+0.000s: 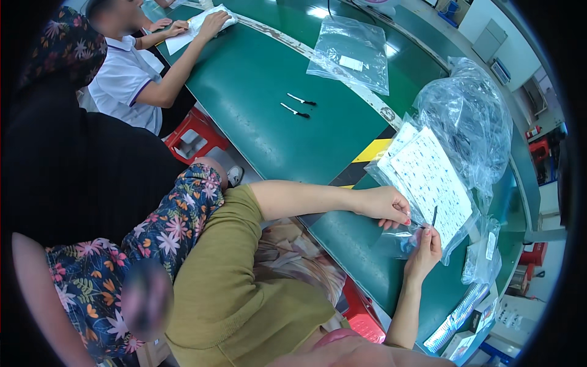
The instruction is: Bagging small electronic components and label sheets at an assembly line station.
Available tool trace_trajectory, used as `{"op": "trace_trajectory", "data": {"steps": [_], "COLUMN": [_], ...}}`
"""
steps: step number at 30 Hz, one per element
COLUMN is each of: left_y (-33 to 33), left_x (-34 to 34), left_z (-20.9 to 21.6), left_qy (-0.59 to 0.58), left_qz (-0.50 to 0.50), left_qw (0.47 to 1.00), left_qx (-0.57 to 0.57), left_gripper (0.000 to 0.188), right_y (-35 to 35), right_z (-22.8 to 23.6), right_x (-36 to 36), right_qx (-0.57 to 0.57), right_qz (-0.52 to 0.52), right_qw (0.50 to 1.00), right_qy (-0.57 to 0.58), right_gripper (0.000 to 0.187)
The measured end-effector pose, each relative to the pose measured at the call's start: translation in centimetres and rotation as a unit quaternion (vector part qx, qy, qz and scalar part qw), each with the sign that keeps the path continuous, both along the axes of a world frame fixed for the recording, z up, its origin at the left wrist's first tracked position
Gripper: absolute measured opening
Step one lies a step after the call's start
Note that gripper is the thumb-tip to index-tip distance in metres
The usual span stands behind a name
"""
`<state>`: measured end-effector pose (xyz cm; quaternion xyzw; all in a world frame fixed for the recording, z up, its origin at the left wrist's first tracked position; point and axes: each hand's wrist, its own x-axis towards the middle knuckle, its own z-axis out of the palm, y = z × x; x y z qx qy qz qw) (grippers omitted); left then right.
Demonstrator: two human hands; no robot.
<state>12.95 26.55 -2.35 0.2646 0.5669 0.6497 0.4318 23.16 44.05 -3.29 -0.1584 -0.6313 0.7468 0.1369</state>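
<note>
My left hand (386, 207) pinches one end of a thin black piece, perhaps a short cable, over the right part of the green table. My right hand (423, 252) is closed on the same piece, its thumb and forefinger close to the left fingertips. A dark narrow end (435, 215) of it sticks up above the right fingers. Its exact kind is too small to make out. Just beyond the hands lies a white sheet (433, 177) with rows of small blue marks, partly in clear plastic. Clear film also lies under my fingers.
Two small white-and-black pieces (295, 111) lie mid-table (263, 128). A flat clear bag (351, 52) lies at the back and a bulky one (468, 122) at the right. Silvery packaging (458, 318) sits near right. Co-workers sit at left, one handling white material (199, 27).
</note>
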Motion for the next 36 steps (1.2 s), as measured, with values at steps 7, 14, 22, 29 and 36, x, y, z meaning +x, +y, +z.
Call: {"op": "trace_trajectory", "data": {"steps": [7, 14, 22, 29, 36], "left_y": [0.1, 0.4, 0.6, 1.6, 1.9], "left_x": [0.5, 1.0, 0.7, 1.5, 2.2], "left_z": [-0.5, -0.8, -1.0, -3.1, -3.7], "left_qy": [-0.049, -0.062, -0.058, -0.023, 0.012], "left_qz": [-0.003, -0.005, -0.011, 0.038, 0.041], "left_qw": [0.998, 0.996, 0.998, 0.997, 0.997], "left_qx": [0.049, 0.066, 0.033, 0.06, 0.064], "left_gripper": [0.014, 0.01, 0.01, 0.011, 0.009], "right_y": [-0.1, -0.5, -1.0, 1.0, 0.3], "right_z": [0.2, 0.1, 0.0, -3.2, -3.4], "right_x": [0.5, 0.7, 0.2, 0.4, 1.0], "right_qx": [-0.027, 0.017, 0.061, -0.013, 0.045], "right_qz": [0.018, 0.075, 0.082, 0.039, 0.088], "right_qw": [0.999, 0.997, 0.994, 0.997, 0.993], "right_qy": [0.036, -0.002, -0.034, 0.07, 0.063], "right_gripper": [0.012, 0.013, 0.012, 0.013, 0.01]}}
